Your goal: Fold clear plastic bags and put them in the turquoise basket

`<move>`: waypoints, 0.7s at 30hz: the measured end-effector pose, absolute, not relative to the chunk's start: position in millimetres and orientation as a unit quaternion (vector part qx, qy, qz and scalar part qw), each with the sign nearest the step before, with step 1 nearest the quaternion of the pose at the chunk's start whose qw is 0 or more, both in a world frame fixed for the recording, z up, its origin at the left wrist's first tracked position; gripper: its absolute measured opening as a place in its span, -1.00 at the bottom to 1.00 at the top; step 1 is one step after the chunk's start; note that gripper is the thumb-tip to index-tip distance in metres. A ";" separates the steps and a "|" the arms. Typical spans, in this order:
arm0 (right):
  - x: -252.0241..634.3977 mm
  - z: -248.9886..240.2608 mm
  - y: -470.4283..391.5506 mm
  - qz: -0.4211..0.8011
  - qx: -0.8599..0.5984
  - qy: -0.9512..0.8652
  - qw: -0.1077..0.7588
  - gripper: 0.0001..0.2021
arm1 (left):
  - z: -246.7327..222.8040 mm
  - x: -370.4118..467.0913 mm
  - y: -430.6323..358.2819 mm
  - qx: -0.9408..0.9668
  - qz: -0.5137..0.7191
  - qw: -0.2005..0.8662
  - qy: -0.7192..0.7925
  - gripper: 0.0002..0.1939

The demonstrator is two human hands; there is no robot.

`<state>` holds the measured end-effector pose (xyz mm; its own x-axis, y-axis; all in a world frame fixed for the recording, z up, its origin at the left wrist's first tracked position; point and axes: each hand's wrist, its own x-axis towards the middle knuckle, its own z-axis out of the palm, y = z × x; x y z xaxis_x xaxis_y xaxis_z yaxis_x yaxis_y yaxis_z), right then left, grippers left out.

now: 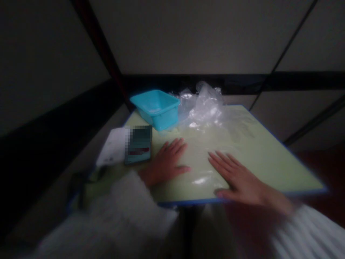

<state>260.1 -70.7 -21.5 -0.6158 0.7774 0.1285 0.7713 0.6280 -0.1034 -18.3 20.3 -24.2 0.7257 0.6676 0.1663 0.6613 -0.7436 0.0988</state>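
Note:
My left hand [170, 160] lies flat with its fingers stretched out and its thumb pointing right. Across from it, my right hand [237, 178] is also spread flat, fingers pointing up and to the left. Between them a shiny patch of clear plastic [202, 180] shows on the pale green table top [269, 154]; its outline is too faint to follow. Both hands appear to press on this surface. Farther back is a crumpled heap of clear plastic bags [206, 104].
A turquoise plastic basket [164, 118] stands at the back left, beside the bags. Left of my left hand are a dark book-like object [140, 144], partly pixelated, and a white sheet [113, 145]. The table has a blue edge [188, 203]. Wall panels rise behind.

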 end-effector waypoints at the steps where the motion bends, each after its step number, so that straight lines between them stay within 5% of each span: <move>1: 260.0 -21.8 -70.6 0.019 -0.431 -0.898 0.080 -0.10 | -20.2 -10.8 17.5 0.922 0.111 0.012 0.371 -0.25; 9: 260.5 -26.8 -69.4 0.010 -0.436 -0.897 0.077 -0.09 | -21.9 57.0 -9.0 0.947 0.084 0.049 0.307 -0.28; 21: 261.0 -24.9 -70.1 0.014 -0.431 -0.898 0.089 -0.12 | -31.1 2.2 15.9 0.938 0.111 0.034 0.327 -0.33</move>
<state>261.0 -70.1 -24.9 -0.6129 0.7763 0.1475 0.7712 0.6283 -0.1023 2.2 15.9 -31.1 0.7615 0.6207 0.1866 0.6054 -0.7840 0.1369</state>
